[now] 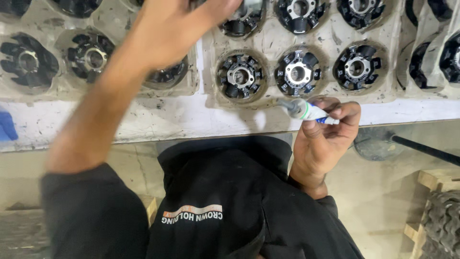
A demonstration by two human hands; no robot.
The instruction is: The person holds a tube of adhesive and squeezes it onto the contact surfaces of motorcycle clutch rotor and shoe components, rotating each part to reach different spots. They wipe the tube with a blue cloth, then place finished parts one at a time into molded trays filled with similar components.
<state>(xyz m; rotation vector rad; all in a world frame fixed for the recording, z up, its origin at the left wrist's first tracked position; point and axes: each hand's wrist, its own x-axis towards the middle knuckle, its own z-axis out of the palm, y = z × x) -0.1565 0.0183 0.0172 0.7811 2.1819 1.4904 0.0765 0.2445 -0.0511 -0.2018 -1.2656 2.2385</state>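
Head view: right hand [326,139] grip pinches small tube [306,111], nozzle at near worktop [143,122] edge. Left hand [172,33], blurred, grip unclear, over far rotor [167,74]. Risk: a swinging arm could smear the tube onto the parts.

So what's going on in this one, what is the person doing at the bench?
A person in a black top stands at a white bench lined with moulded trays of round black-and-metal wheel-like parts. The right hand holds a small white tube with a grey nozzle, pointed toward the tray edge below one of the parts. The left hand, blurred, reaches over the trays toward a part in the upper row; whether it grips anything cannot be told.
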